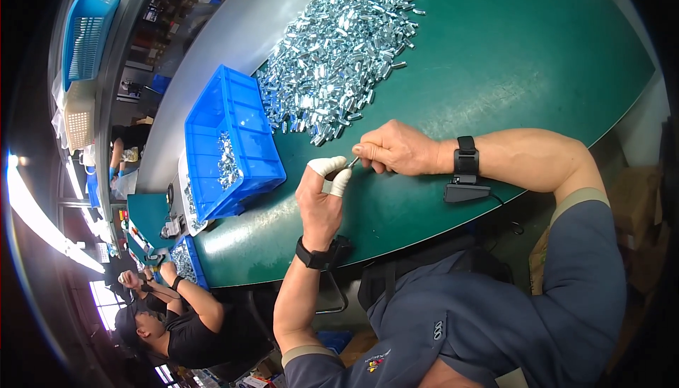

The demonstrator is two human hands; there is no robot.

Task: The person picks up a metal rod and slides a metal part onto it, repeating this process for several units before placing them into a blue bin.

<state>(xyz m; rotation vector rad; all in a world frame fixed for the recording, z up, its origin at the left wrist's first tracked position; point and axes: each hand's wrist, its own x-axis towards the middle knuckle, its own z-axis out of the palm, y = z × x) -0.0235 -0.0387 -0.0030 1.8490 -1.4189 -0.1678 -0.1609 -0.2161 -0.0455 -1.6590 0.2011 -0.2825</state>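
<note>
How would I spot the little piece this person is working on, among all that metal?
Start at the green table and its big heap of shiny metal parts. Just below the heap, the left hand and right hand meet. The small silver piece is pinched between their fingertips, lifted alone off the pile.

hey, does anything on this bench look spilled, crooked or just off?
Nothing stands out. The heap of small silver metal parts lies loose on the green mat, beside the blue bin that holds a few more. The left hand and right hand pinch one small part between them.
</note>
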